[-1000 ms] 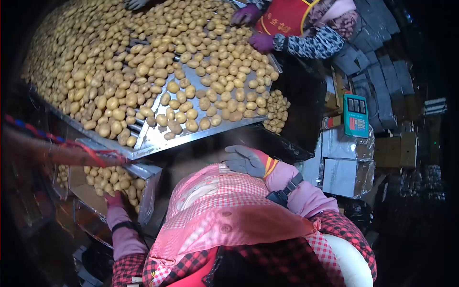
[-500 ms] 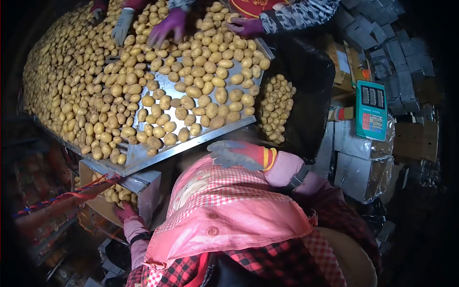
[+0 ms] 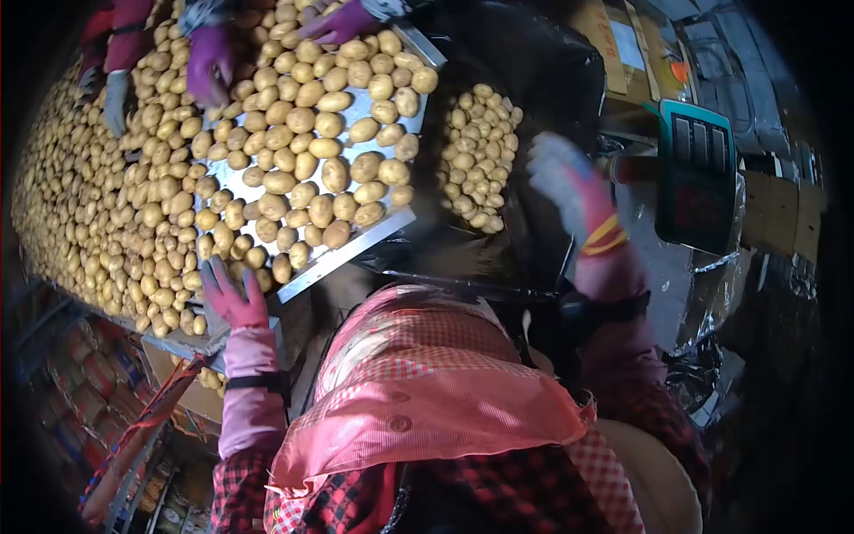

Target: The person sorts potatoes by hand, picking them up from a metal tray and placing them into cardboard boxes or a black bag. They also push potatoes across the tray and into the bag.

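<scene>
My left hand (image 3: 236,298), in a grey and pink glove, is at the front edge of the metal sorting table (image 3: 347,247). Its fingers are spread beside loose potatoes (image 3: 334,173), with nothing held. My right hand (image 3: 567,182), in a grey and red glove with a yellow cuff band, is raised over the right side of a black plastic lining (image 3: 543,80). Its fingers look stretched out and hold nothing visible, though motion blurs them slightly. To its left, a heap of smaller potatoes (image 3: 480,160) lies in the lining.
Gloved hands of other people (image 3: 209,71) work among the potatoes at the far side. A green digital scale (image 3: 696,173) stands at right near cardboard boxes (image 3: 614,53). Below the table's left corner is a carton (image 3: 191,387) with potatoes, by a red strap (image 3: 147,423).
My left hand has risen from the carton below to the table edge. My right hand has swung from in front of my apron to the right, near the scale. The view has shifted.
</scene>
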`<state>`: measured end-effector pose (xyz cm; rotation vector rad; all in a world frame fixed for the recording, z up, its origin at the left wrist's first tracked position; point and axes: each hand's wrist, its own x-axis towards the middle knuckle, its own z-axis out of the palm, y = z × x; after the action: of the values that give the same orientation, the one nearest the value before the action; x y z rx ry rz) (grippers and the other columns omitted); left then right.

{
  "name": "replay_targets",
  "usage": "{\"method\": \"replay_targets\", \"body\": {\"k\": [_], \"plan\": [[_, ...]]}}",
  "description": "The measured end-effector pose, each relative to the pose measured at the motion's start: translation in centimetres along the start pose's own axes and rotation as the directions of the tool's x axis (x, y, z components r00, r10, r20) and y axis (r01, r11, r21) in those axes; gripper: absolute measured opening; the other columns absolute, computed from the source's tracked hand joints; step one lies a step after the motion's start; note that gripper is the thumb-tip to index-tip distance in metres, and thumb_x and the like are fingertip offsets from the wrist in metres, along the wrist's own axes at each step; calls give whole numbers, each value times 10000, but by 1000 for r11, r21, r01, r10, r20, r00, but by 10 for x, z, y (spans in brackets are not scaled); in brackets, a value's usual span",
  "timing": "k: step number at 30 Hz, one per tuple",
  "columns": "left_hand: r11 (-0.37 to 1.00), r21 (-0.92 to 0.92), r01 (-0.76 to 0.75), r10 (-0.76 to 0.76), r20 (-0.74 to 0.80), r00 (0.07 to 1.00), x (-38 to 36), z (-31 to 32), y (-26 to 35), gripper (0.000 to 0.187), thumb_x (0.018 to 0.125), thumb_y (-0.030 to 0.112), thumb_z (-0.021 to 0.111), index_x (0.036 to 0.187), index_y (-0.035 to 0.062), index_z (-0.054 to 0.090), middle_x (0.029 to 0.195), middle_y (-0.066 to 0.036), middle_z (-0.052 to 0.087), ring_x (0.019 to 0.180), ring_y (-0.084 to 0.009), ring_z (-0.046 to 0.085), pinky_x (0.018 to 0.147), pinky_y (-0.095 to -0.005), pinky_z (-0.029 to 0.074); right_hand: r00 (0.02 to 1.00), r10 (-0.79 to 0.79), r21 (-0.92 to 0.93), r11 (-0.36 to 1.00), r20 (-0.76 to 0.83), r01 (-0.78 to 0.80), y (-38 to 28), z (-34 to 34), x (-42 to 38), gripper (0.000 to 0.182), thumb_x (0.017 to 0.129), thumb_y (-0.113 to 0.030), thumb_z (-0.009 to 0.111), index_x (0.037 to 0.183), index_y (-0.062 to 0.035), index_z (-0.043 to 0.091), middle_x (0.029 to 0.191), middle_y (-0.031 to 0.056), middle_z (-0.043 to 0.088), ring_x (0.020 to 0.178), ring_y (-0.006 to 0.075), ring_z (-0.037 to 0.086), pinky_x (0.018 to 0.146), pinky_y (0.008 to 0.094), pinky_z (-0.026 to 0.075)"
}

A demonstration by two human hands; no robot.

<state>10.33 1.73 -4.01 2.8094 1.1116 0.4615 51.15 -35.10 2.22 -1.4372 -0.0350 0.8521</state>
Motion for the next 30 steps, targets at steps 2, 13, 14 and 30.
{"method": "replay_targets", "body": {"k": [2, 13, 14, 30], "plan": [[999, 12, 37, -37, 7, 999, 9, 31, 2, 674, 861, 300, 666, 1442, 63, 420, 1437, -290, 380, 1314, -454, 376, 1097, -525, 294, 977, -127, -10, 992, -173, 127, -20, -36, 12, 473, 915, -170, 633, 1347, -16, 521, 1270, 84, 590, 1107, 175, 587, 928, 305, 487], [986, 83, 147, -153, 75, 985, 9, 44, 10, 641, 883, 342, 641, 1445, 109, 439, 1459, -294, 355, 1329, -458, 366, 1103, -522, 301, 944, -327, -366, 885, -51, 287, 19, 26, 142, 496, 875, -177, 671, 1333, -43, 537, 1156, 94, 630, 1010, 176, 587, 906, 311, 475], [988, 79, 132, -137, 59, 989, 9, 46, 9, 643, 876, 321, 646, 1446, 107, 438, 1456, -301, 355, 1327, -463, 368, 1101, -525, 300, 981, -193, -535, 830, -12, 157, 35, 39, 151, 481, 872, -196, 673, 1315, -57, 547, 1161, 108, 635, 1038, 193, 591, 914, 316, 473], [980, 5, 197, -195, 175, 965, 17, 41, 21, 612, 874, 203, 618, 1448, 96, 434, 1482, -285, 316, 1368, -441, 332, 1124, -504, 284, 889, 379, -427, -781, 258, 456, 240, 98, 210, 545, 901, -441, 546, 1370, -168, 498, 1403, 90, 508, 1328, 236, 433, 1096, 456, 303]]}}
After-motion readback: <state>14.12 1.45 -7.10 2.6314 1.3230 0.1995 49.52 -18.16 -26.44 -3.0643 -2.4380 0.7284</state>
